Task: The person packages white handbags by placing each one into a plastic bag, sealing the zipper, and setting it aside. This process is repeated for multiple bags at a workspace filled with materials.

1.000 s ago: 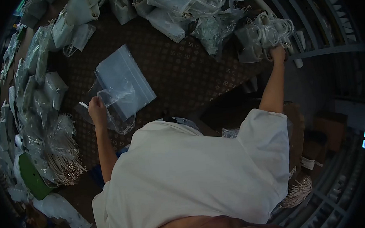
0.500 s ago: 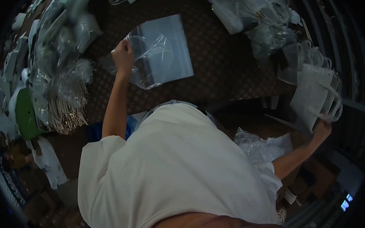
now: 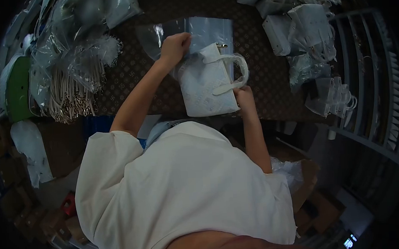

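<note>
Pale leather-look bags, glossy plastic, patterned cloth

The white handbag (image 3: 206, 90) looks matt and embossed, with a small metal clasp; the clear bag (image 3: 207, 30) beneath is shiny, crinkled plastic film; the table (image 3: 260, 75) wears matt, patterned brown cloth.

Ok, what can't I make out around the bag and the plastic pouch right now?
Head view only:
- Left hand fingertips: buried in the clear pouch, grip unclear.
- Right hand fingers: behind the white handbag edge.
- Pouch opening: glare, can't tell if open.
- Near table edge: hidden by the person's shirt.
</note>
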`<state>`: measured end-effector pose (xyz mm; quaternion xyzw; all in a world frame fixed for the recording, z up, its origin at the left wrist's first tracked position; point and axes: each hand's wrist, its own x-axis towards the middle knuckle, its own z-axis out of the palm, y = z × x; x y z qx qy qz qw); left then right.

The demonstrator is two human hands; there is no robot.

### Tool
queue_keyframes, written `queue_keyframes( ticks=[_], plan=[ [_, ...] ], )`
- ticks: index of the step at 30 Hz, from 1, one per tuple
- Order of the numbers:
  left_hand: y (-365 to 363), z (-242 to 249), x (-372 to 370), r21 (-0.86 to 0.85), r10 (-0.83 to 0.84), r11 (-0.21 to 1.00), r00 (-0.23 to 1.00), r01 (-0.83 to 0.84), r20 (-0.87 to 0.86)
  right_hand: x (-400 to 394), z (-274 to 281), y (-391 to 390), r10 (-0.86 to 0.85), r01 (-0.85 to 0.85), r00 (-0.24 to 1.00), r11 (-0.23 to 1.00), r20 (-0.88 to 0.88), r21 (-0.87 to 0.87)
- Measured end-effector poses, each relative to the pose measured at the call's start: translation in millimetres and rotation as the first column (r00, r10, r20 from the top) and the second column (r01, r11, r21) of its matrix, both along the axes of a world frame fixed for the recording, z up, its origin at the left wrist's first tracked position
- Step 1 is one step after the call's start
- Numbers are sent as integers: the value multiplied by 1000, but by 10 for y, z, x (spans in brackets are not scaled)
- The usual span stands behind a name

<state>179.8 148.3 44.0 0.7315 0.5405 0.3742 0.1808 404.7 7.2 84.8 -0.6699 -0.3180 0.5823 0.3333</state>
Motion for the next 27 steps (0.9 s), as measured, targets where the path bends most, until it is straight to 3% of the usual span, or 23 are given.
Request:
queue_keyframes(
  ticks=[2,4,5,6,8,10,12,14,15,18,20,21,22,24,26,27],
  plan=[
    [-139,-8,-139,-103,-172,979,985,174,27,-132,-459,52,-179,176,983,983,49,57],
    [-320,-122,-306,-82,-198,977,980,198,18,-197,-641,89,-215,215,974,977,67,13],
    [-426,-184,-369,-65,-236,970,972,236,4,-256,-666,90,-422,427,893,904,-159,-3],
    [-557,-229,-417,-64,-230,971,973,230,11,-306,-678,84,-589,610,720,789,-367,-70],
    [-836,-300,-472,-192,-202,960,979,203,26,-358,-718,81,-594,625,691,777,-412,-70],
    [-1044,-393,-459,-174,-173,967,981,186,91,-434,-765,100,-597,644,656,762,-461,-69],
    [-1205,-449,-421,-159,-142,973,978,167,154,-550,-815,109,-586,616,785,773,-203,151],
    [-1294,-468,-342,-396,42,912,935,109,352,-644,-781,134,-612,644,759,757,-222,114],
    [-1299,-510,-345,-398,46,911,934,106,354,-684,-773,146,-640,671,730,737,-241,74],
    [-1364,-583,-349,-438,102,885,854,156,510,-730,-825,165,-634,663,739,745,-229,77],
    [-1344,-523,-328,-540,220,788,684,295,696,-802,-864,171,-643,667,738,742,-206,73],
    [-1307,-458,-338,-537,220,790,679,298,700,-842,-858,179,-653,674,733,735,-193,74],
    [-1259,-391,-344,-511,224,812,657,282,719,-894,-857,172,-653,675,733,734,-189,82],
    [-1139,-257,-372,-481,221,832,630,276,744,-1053,-881,108,-671,662,736,741,83,114],
    [-945,-181,-421,-53,63,997,950,-49,305,-1134,-1168,12,-690,682,723,717,11,140],
    [-859,-193,-413,141,64,986,982,-90,178,-1066,-1610,-66,-609,616,788,777,-92,132]
  ],
)
